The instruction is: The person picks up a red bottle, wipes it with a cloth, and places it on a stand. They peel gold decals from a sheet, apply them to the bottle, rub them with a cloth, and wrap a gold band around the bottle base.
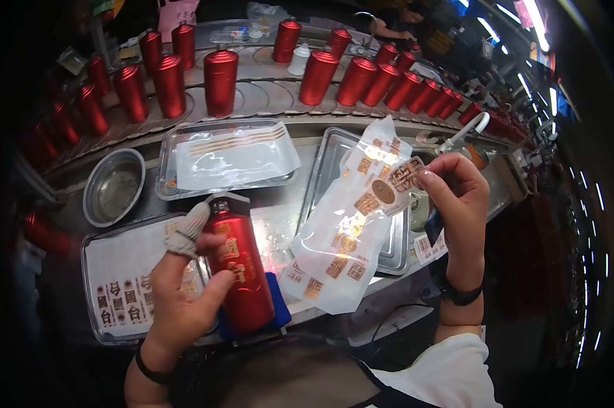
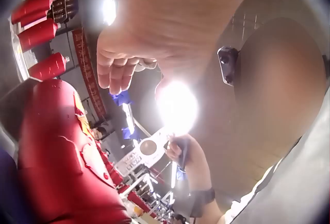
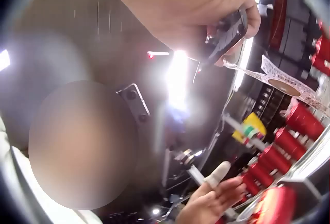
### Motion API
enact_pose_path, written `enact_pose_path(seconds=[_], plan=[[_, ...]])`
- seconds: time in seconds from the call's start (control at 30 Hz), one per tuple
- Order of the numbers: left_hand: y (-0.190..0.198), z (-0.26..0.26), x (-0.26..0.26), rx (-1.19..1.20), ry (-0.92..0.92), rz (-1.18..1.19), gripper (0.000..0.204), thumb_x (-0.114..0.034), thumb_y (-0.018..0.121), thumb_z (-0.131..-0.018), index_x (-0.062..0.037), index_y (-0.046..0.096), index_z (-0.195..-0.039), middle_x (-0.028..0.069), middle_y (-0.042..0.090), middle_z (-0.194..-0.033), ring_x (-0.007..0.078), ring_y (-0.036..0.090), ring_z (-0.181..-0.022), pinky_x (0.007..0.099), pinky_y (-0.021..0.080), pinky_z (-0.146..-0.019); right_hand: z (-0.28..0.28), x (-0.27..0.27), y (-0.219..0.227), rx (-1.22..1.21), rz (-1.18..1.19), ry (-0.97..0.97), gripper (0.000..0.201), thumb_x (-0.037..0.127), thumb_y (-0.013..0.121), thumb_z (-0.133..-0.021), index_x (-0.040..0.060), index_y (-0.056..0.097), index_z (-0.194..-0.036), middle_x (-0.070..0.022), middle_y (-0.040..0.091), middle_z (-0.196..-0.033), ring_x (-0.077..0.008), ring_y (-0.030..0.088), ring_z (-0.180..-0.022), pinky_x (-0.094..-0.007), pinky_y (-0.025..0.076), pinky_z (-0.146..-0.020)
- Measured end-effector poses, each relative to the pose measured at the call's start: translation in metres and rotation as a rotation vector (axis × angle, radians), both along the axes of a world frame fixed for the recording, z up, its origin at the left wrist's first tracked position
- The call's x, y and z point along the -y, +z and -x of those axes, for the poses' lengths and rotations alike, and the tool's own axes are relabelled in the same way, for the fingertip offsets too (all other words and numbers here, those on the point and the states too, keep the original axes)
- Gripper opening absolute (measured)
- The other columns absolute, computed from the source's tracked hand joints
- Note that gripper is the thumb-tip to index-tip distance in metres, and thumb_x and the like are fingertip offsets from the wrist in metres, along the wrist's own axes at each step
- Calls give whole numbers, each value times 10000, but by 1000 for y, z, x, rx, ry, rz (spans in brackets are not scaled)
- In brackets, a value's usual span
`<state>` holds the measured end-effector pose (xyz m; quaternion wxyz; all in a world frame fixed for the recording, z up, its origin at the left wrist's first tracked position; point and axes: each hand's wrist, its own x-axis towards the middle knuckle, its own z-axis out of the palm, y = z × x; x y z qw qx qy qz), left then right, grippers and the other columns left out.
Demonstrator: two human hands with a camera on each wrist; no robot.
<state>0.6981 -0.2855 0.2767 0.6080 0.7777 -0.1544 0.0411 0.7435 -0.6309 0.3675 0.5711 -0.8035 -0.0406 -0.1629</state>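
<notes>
A red bottle (image 1: 242,272) with gold characters leans on a blue stand on the worktable. My left hand (image 1: 191,285) is beside it, fingers loosely spread, thumb and fingertips overlapping the bottle in the head view; the right wrist view shows that hand (image 3: 209,201) with extended fingers. White wrapping covers one finger (image 1: 184,231). My right hand (image 1: 460,194) pinches the corner of a small transfer decal piece (image 1: 395,185) with brown-gold characters and an oval. A black tool-like object (image 3: 229,36) lies within the right hand in the right wrist view; its kind I cannot tell.
A large decal sheet (image 1: 347,238) lies over a metal tray (image 1: 401,238). Other trays hold a striped sheet (image 1: 239,158) and a printed sheet (image 1: 120,258). A metal bowl (image 1: 114,187) stands at left. Several red bottles (image 1: 220,81) line the conveyor (image 1: 266,102) behind. A white faucet (image 1: 467,130) rises at right.
</notes>
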Motion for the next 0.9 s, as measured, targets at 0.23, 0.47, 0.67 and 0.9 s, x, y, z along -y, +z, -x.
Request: enact_pose_path(seconds=[0.23,0.47,0.67,0.9], plan=[[10,-7,11,-77,-162,63,823,-82,734,-826,41,285,-1504,156,586,-1264,204,578,-1148,330,431,-1016,31,-90,4,-109,-350,319,114,18,679,-891,12,590,-963,-34,643,-842,-52,573,-609,-189,451,-522],[-4,33,-37,-471,-79,273,667,13,668,-860,-9,421,-1479,-16,597,-857,63,578,-817,253,485,-822,49,-101,-42,-443,-442,314,136,25,674,-896,24,561,-972,-46,662,-824,-32,535,-563,-179,415,-475],[-33,54,-64,-694,69,306,579,-22,719,-854,25,503,-1389,6,629,-930,68,578,-871,252,477,-837,67,-96,-110,-660,-347,256,112,34,709,-883,30,606,-929,-8,655,-826,-5,529,-637,-160,391,-534],[-25,48,-46,-324,-27,77,674,-73,732,-847,33,426,-1438,75,657,-1103,162,601,-1020,324,464,-944,70,-102,-80,-499,-269,404,145,40,756,-839,26,626,-902,-14,665,-830,-56,578,-658,-205,458,-590]])
